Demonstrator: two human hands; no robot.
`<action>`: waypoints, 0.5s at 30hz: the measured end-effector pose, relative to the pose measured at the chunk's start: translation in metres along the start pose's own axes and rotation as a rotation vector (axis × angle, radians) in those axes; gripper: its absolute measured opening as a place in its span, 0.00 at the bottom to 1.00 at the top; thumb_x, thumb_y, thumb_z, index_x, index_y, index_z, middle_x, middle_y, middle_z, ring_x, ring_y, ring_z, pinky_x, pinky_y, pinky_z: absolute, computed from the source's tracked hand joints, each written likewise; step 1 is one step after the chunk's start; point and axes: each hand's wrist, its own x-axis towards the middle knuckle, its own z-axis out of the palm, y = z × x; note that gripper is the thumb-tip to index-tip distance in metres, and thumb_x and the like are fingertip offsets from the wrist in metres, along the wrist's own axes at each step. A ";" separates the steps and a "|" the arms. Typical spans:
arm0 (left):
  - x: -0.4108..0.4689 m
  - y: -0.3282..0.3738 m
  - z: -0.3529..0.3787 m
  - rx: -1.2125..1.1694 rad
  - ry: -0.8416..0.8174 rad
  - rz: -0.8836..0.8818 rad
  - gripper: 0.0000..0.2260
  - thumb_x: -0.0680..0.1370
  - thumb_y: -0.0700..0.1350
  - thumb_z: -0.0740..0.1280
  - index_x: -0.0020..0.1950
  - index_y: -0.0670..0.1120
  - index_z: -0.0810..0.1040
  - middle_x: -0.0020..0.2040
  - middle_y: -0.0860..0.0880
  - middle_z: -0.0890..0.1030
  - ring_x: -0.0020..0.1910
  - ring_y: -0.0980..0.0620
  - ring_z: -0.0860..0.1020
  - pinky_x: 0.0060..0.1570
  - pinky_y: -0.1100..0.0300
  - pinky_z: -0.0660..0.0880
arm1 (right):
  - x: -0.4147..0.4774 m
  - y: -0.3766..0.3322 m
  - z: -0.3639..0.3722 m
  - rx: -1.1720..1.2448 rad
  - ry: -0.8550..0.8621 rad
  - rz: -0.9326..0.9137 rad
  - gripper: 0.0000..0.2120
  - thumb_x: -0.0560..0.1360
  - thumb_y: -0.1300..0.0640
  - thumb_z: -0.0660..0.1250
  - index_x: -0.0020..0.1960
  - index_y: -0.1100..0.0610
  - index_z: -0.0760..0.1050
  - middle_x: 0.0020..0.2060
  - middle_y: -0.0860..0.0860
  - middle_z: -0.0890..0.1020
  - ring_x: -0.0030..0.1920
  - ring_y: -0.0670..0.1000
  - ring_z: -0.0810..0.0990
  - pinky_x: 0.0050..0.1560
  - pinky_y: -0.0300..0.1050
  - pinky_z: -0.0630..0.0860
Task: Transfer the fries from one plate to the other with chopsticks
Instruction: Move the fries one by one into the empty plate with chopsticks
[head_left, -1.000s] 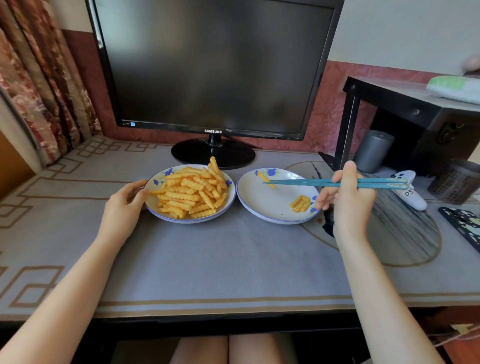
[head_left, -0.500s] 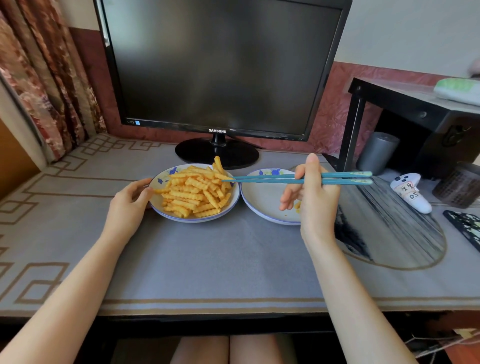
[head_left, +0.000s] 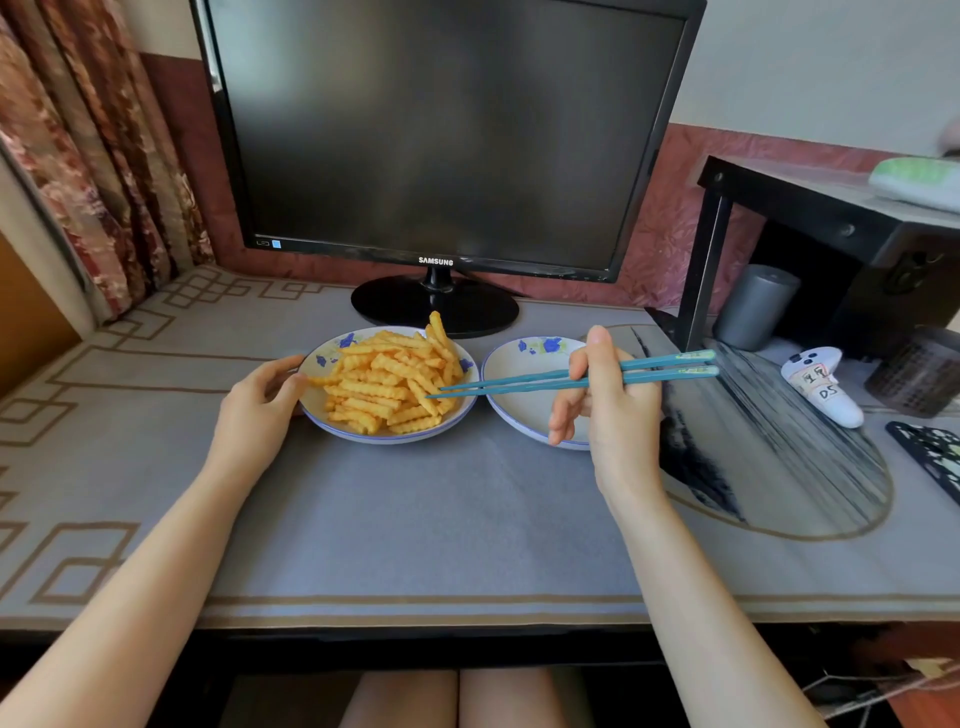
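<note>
Two chopsticks (head_left: 545, 379) tips among fries (head_left: 387, 382), grip rightward.

The right hand (head_left: 610, 400) covers the near right part of the right plate (head_left: 519, 364), hiding whatever lies there. The monitor (head_left: 441, 130) is cut off at the top edge. A white-and-green object (head_left: 917, 179) at the upper right is blurred and cropped.

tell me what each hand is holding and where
The right hand grips the blue chopsticks toward their thick ends. The left hand steadies the fries plate at its left rim.
</note>
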 end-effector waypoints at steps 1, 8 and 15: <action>0.000 0.000 0.000 -0.002 -0.002 0.000 0.13 0.81 0.42 0.61 0.64 0.45 0.77 0.53 0.49 0.81 0.43 0.56 0.80 0.55 0.56 0.74 | 0.000 0.000 0.002 -0.001 -0.016 -0.002 0.19 0.83 0.55 0.55 0.35 0.59 0.67 0.17 0.54 0.71 0.16 0.53 0.69 0.21 0.39 0.66; -0.001 0.001 -0.001 0.000 -0.005 -0.005 0.13 0.81 0.43 0.61 0.64 0.46 0.77 0.53 0.48 0.82 0.47 0.49 0.81 0.57 0.54 0.74 | -0.001 0.004 0.007 -0.007 -0.108 0.006 0.19 0.83 0.55 0.56 0.35 0.59 0.70 0.17 0.55 0.72 0.17 0.53 0.70 0.20 0.37 0.66; -0.001 0.003 0.000 -0.012 0.000 -0.007 0.13 0.81 0.42 0.61 0.64 0.46 0.77 0.52 0.48 0.81 0.43 0.54 0.80 0.56 0.56 0.74 | 0.003 -0.002 -0.013 -0.008 -0.031 -0.028 0.18 0.83 0.55 0.56 0.37 0.60 0.69 0.17 0.55 0.71 0.16 0.53 0.69 0.21 0.38 0.66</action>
